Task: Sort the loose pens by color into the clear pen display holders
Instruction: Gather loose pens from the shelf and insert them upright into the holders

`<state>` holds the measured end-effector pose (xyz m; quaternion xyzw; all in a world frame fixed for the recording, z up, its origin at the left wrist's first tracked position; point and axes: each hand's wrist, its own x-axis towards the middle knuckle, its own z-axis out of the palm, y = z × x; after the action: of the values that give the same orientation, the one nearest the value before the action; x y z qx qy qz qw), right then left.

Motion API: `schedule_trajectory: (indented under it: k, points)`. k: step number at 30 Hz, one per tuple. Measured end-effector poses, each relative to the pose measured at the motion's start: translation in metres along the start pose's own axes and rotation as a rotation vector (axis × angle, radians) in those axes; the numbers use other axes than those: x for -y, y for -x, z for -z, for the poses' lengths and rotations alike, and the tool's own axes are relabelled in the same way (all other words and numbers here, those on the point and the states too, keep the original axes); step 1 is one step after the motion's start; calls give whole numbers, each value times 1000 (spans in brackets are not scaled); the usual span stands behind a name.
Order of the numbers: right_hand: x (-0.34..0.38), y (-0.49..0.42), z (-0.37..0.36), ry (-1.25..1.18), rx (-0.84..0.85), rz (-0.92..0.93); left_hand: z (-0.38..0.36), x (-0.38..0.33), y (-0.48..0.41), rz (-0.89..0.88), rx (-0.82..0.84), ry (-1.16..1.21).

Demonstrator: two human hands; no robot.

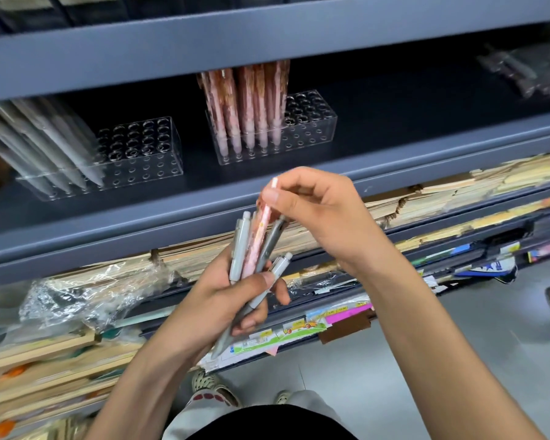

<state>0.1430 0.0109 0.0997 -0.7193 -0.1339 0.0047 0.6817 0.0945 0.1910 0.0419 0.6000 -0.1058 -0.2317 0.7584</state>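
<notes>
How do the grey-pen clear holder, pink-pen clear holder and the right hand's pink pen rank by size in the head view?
1. Clear plastic holder with grey pens, perhaps only nearer.
2. Clear plastic holder with pink pens.
3. Pink pen in right hand.

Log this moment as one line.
left hand: grips pen bundle | right hand: pinches pink pen | pink holder: part full | grey holder: part full | placed: not yet

No legible text (paper labels (pixel 300 327) too blurred).
</notes>
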Motion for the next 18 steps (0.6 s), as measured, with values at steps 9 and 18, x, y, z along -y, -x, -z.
schedule_trajectory:
  k: [9,18]
  points:
    - [23,-38,47,5,-600,272,7,0,7,69,-68,69]
    - [21,-80,56,365,-638,308,20,-5,8,27,-131,84]
